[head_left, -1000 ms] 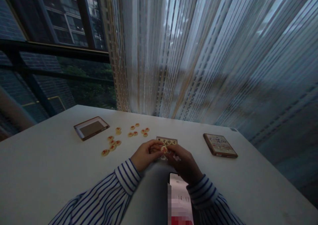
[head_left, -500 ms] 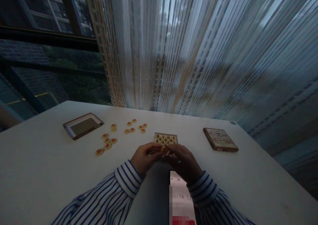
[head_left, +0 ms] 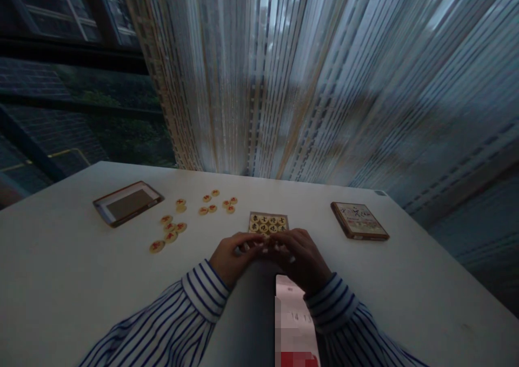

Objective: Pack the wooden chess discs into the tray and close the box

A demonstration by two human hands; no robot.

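My left hand (head_left: 232, 259) and my right hand (head_left: 302, 260) meet at the near edge of a shallow tray (head_left: 250, 224). Between their fingertips shows a sliver of a round, pale xiangqi piece (head_left: 266, 237); both hands have closed fingers on it. Rows of pieces with dark characters (head_left: 268, 224) lie in the tray's far part, while my fingers cover its near part. To the left, loose xiangqi pieces with red characters (head_left: 171, 236) are scattered in small groups, some overlapping.
At the left lies a shallow box half (head_left: 160, 198). A closed box with a printed cover (head_left: 360, 221) is on the right. A lit phone (head_left: 294, 315) rests partly under my right wrist. The white table (head_left: 89, 275) ends at a striped curtain (head_left: 259, 113).
My view has shifted slightly. The piece between my fingertips showed its red character before; now it is tilted lower and only a thin pale part shows.
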